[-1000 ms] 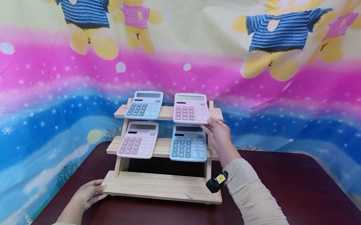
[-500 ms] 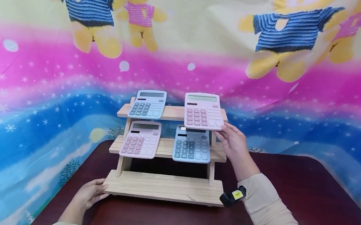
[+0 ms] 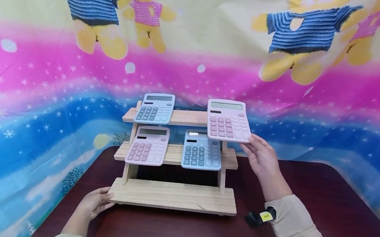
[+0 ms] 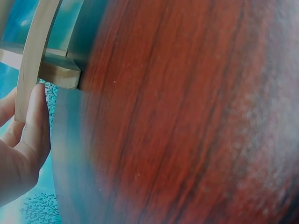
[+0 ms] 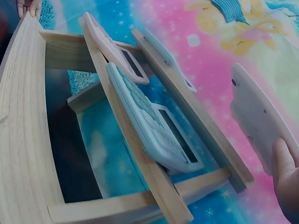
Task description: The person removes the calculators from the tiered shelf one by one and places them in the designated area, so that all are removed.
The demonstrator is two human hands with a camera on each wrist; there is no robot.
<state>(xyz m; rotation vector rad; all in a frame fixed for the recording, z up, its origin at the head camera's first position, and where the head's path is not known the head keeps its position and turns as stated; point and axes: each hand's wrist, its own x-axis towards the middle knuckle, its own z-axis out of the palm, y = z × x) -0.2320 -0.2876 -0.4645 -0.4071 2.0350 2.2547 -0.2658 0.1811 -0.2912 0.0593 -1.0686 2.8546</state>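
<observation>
My right hand (image 3: 265, 161) pinches a pink calculator (image 3: 229, 121) by its lower right corner. That calculator is off the stand, in the air before the right end of the top shelf; the right wrist view shows its back (image 5: 261, 116). My left hand (image 3: 93, 204) grips the left end of the bottom board of a three-tier wooden display stand (image 3: 172, 197), fingers and thumb on either side of the board's end (image 4: 28, 70). A blue calculator (image 3: 155, 109) leans on the top shelf at left. On the middle shelf are a pink calculator (image 3: 147, 145) and a blue calculator (image 3: 202, 154), partly covered at its top.
The stand rests on a dark red-brown table (image 3: 310, 209). Behind it hangs a cloth backdrop (image 3: 186, 77) printed with bears and snowflakes. A black wrist camera (image 3: 259, 217) with a yellow label is strapped to the right wrist.
My right hand has drawn the pink calculator off the top shelf, to the right and nearer to me. The left hand keeps its grip on the stand.
</observation>
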